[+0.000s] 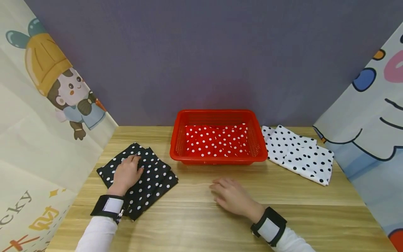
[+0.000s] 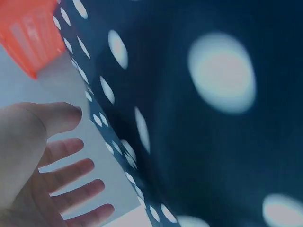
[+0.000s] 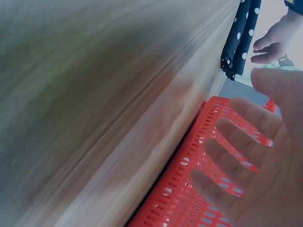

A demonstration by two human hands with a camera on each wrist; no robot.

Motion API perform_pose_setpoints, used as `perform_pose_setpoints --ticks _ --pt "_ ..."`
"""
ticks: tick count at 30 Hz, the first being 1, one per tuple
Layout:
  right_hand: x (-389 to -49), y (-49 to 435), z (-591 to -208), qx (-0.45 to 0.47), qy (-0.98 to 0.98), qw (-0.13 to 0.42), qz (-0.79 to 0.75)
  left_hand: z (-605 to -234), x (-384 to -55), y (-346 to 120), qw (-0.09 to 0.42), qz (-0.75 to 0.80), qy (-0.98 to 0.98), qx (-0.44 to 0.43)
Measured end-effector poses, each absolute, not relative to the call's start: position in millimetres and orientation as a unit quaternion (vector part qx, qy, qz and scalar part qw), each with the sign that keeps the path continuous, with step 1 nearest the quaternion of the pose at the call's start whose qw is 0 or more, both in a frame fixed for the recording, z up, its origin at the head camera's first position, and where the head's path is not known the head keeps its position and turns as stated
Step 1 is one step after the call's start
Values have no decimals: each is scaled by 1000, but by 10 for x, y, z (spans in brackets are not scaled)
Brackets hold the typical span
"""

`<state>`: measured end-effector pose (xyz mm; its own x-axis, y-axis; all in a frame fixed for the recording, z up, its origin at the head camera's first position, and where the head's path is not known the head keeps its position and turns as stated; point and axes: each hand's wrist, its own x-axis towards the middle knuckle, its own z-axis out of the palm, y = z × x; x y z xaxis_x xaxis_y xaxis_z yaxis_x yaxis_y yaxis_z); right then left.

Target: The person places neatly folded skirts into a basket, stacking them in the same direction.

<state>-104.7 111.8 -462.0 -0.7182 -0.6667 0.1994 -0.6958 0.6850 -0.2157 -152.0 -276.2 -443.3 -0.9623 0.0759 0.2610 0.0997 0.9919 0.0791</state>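
On the left of the table lies a folded black cloth with white dots [image 1: 154,175], layered and set at an angle. My left hand [image 1: 127,174] is over it, and in the left wrist view the fingers [image 2: 78,172] are spread apart, a little off the cloth's surface, gripping nothing. My right hand [image 1: 234,197] hovers close over the wood in front of a red plastic basket [image 1: 218,161]. Its fingers [image 3: 227,161] are loosely extended with nothing in them. Inside the basket sits a red cloth with white dots [image 1: 217,141].
To the basket's right lies a folded white cloth with black dots [image 1: 299,154]. A grey-purple panel [image 1: 217,56] rises behind the wooden table [image 1: 195,217]. Printed cartoon sheets flank it on the left [image 1: 28,147] and right [image 1: 374,140].
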Motion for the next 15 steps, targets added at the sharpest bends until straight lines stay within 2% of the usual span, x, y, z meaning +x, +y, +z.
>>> perform_pose_setpoints --ticks 7,15 --pt "-1011 1080 -4629 371 -918 33 138 -4440 -1653 -3026 71 -38 -997 -8" --pt "-973 1086 -4618 376 -915 38 138 -4507 -1735 -3194 -7 -43 -999 20"
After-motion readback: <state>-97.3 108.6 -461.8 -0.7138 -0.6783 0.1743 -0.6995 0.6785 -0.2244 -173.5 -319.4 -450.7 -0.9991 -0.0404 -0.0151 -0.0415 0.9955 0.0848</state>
